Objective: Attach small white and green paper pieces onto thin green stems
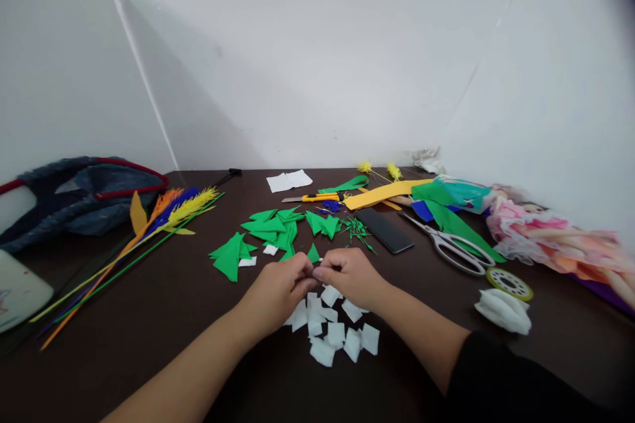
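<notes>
My left hand (278, 287) and my right hand (352, 276) meet at the middle of the table, fingertips pinched together. Between them a green paper triangle (313, 254) pokes up, with a speck of white beside it. My fingers hide most of what they pinch, so I cannot tell which hand grips the triangle. Below them lie several small white tissue squares (336, 333). Just beyond my hands is a loose heap of green paper pieces (270, 228), with more green triangles (231, 256) to the left.
A yellow utility knife (320, 197) lies behind the heap, blade out. On the right are a black phone (384, 230), scissors (454, 248), a tape roll (509, 283), wadded tissue (503, 310) and dolls (546, 228). Feathery paper stems (133, 248) and a denim item (89, 195) occupy the left.
</notes>
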Demonstrator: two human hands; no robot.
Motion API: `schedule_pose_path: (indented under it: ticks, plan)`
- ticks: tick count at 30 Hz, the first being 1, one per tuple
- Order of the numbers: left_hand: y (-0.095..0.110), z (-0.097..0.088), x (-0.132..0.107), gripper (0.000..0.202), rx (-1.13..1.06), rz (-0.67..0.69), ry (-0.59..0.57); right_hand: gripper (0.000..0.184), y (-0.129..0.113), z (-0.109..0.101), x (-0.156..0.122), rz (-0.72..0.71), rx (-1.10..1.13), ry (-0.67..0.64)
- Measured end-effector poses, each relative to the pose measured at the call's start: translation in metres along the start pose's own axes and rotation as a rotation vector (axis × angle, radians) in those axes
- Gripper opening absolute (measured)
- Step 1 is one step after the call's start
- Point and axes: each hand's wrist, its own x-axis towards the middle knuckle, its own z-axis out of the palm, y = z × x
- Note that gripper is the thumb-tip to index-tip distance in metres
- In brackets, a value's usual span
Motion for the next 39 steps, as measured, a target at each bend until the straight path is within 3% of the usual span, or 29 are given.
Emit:
schedule_pose_path:
  ticks: [5,10,18,27,30,33,39]
  plan:
    - [-0.004,0.002,-0.001,0.012,0.040,0.036,0.026,0.018,0.000,0.005,0.000,-0.031,-0.034,0.020]
    - [-0.004,0.003,-0.001,0.016,0.004,0.012,0.077,0.023,-0.001,0.005,0.001,-0.182,-0.113,0.013]
    - [-0.001,-0.002,-0.002,0.023,-0.348,-0.160,-0.029,0.028,0.002,0.006,0.001,-0.463,-0.402,0.015]
    - [-0.010,0.000,-0.003,0.025,-0.856,-0.252,-0.196,0.029,-0.007,0.000,-0.001,-0.635,-0.548,-0.023]
    - [-0.008,0.001,-0.003,0.024,-0.957,-0.262,-0.210,0.032,-0.008,-0.001,-0.002,-0.607,-0.544,-0.030]
    - [-0.007,0.004,-0.001,0.023,-0.992,-0.246,-0.195,0.033,-0.007,0.000,-0.002,-0.480,-0.459,-0.005]
    - [-0.006,0.008,0.004,0.018,-0.804,-0.187,-0.096,0.036,-0.003,0.003,0.002,-0.267,-0.353,0.030]
